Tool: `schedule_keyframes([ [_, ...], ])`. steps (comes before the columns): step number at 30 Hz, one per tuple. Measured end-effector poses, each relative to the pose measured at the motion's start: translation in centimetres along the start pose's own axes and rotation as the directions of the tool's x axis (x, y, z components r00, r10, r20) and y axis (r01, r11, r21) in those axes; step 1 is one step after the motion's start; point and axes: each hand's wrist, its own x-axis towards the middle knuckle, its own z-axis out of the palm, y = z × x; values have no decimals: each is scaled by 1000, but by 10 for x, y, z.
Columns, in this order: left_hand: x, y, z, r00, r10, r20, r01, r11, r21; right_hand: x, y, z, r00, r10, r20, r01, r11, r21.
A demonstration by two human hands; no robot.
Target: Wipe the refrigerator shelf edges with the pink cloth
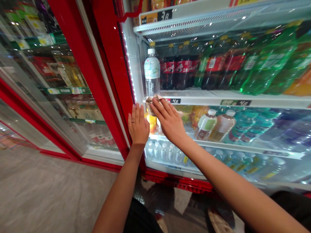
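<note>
1 head view, facing forward and down, near a cooler (118, 61)

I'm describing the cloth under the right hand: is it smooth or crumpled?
Crumpled where it shows: the cloth pokes out in creased corners past the right hand. Cannot tell about the covered part.

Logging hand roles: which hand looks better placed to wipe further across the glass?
Probably the right hand: it presses a cloth against the glass; the left hand, near the red frame, has none.

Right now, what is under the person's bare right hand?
Under the bare right hand, part of a crumpled, brownish cloth or paper shows. The rest, and whatever is behind the hand, is covered.
</note>
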Motion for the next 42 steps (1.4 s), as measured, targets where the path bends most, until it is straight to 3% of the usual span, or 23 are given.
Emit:
schedule_keyframes([
  [4,0,-2,2,1000,0,-25,1,1000,14,13,-6,0,998,-48,51,48,999,9],
  [8,1,-3,2,999,-11,-30,12,1000,28,8,-4,1,992,-85,93,85,996,5],
  [12,3,-4,-3,999,-31,-39,32,999,19,-3,0,5,997,-60,40,61,998,-15],
  [16,5,-5,-7,996,-56,-63,57,998,15,4,-4,7,1000,-13,-17,12,1000,-8],
  [21,5,-7,-7,995,-79,-67,80,997,14,19,-10,6,999,-45,-1,45,999,-4],
  [26,5,-8,-8,994,-94,-49,94,996,5,11,-7,5,995,-85,48,84,996,20],
  [33,4,-11,-8,993,-108,-51,109,994,8,22,-10,1,1000,8,-7,-8,1000,2],
  [37,3,-12,-6,993,-106,-55,106,994,2,33,-17,4,999,-39,28,39,999,12],
  [42,2,-13,-4,992,-98,-83,101,994,32,20,-14,9,989,-119,85,118,993,22],
])
